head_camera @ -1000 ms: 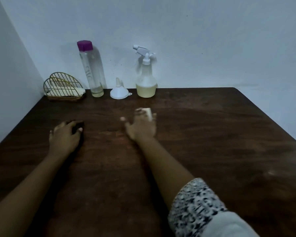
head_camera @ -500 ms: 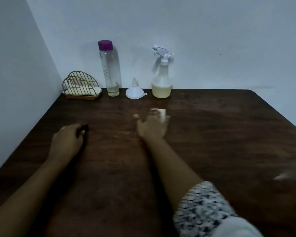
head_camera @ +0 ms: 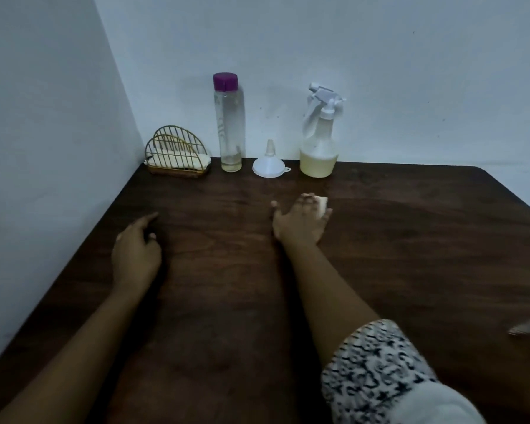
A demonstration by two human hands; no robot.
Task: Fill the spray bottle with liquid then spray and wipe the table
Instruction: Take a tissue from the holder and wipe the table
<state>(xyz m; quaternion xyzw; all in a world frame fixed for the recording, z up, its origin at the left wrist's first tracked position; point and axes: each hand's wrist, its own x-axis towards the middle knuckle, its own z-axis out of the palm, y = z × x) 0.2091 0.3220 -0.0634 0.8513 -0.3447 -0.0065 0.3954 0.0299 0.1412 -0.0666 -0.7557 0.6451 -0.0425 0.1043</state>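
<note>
The right hand [head_camera: 299,221] is laid flat on the table [head_camera: 410,240], a little behind its middle, with the fingers spread and fairly straight; a small white cloth [head_camera: 322,204] is pressed under the fingertips, and only its far corner is seen past them. The cloth is not curled round or pinched. The forearm is stretched back toward the near edge, where a patterned black-and-white sleeve [head_camera: 377,371] is seen. The left hand [head_camera: 136,250] is rested on the table close to the left edge, well apart from the right hand. Its index finger is stretched forward toward the far left corner, the other fingers are loosely bent, and nothing is held in it. Along the far edge, against the wall, four things are lined up. The spray bottle [head_camera: 318,148] is stood upright just behind the right hand, with its white trigger head fitted and pale yellowish liquid filling its lower part. A white funnel [head_camera: 269,166] is set mouth-down just to its left. Next is a tall clear bottle [head_camera: 229,127] with a purple cap, upright, with a little liquid left at the bottom. A gold wire holder [head_camera: 176,156] with folded pale cloths is placed in the far left corner.
</note>
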